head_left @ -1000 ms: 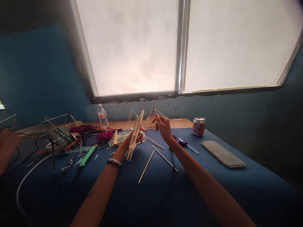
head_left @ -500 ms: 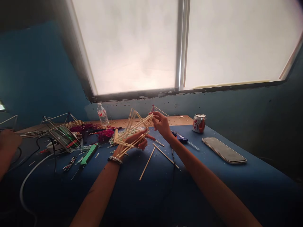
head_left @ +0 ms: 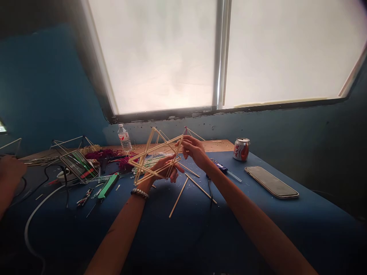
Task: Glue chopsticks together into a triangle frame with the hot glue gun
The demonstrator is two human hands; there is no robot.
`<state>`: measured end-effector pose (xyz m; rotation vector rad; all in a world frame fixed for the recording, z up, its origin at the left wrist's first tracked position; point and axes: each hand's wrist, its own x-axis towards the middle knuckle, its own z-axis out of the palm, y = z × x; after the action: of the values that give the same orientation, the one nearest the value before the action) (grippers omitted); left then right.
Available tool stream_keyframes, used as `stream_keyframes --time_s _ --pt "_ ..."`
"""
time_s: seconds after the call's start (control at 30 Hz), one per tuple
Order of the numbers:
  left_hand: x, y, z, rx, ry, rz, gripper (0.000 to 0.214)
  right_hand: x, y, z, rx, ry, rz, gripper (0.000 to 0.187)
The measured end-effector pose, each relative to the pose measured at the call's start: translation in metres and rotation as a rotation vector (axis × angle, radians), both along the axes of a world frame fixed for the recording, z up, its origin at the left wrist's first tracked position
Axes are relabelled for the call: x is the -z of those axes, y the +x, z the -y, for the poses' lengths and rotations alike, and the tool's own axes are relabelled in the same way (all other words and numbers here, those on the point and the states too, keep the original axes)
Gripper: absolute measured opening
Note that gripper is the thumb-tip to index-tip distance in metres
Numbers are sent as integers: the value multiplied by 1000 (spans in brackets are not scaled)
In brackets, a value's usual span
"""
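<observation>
A frame of thin wooden sticks point(head_left: 164, 144) is held above the table between my two hands. My left hand point(head_left: 168, 168), with a beaded bracelet at the wrist, reaches in under the frame; its fingers curl round sticks on the near right side. At the frame's upper right corner, my right hand point(head_left: 195, 148) pinches the sticks between thumb and fingers. Below the hands, a loose stick point(head_left: 178, 198) and another stick point(head_left: 202, 190) lie on the blue table, nearly meeting at one end. Some of the left fingers are hidden behind the sticks.
A green-handled tool point(head_left: 109, 186), a propped phone point(head_left: 78, 166), purple yarn point(head_left: 127, 162) and a water bottle point(head_left: 124, 138) are on the left. Rightward stand a blue glue gun point(head_left: 218, 166), a drink can point(head_left: 241, 149) and a phone point(head_left: 271, 181). Another person's hand point(head_left: 11, 172) is at far left.
The stick frame has turned in my hands, its left end swinging outward and its top corner shifting left. My right hand has moved only slightly. The loose sticks stay put.
</observation>
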<state>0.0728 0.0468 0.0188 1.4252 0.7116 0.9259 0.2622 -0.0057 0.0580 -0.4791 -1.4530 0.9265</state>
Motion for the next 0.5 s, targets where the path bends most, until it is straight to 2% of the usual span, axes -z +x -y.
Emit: stream_keyframes --time_s 0.1,0.13,0.17,0.3,0.5 --pt "-7 2 8 400 -142 -135 53 -1 -1 3 -42 -10 -1 29" --pt "-9 2 11 478 -168 -137 56 -2 -1 4 -57 -16 -9 28" --pt "-12 3 14 504 -185 -118 58 -3 -1 5 -66 -21 -19 27" --pt "-15 5 17 429 -240 -11 54 -6 0 6 -52 -26 -60 29" --pt "-9 -1 -8 185 -252 272 50 -6 1 2 -10 -8 -124 31"
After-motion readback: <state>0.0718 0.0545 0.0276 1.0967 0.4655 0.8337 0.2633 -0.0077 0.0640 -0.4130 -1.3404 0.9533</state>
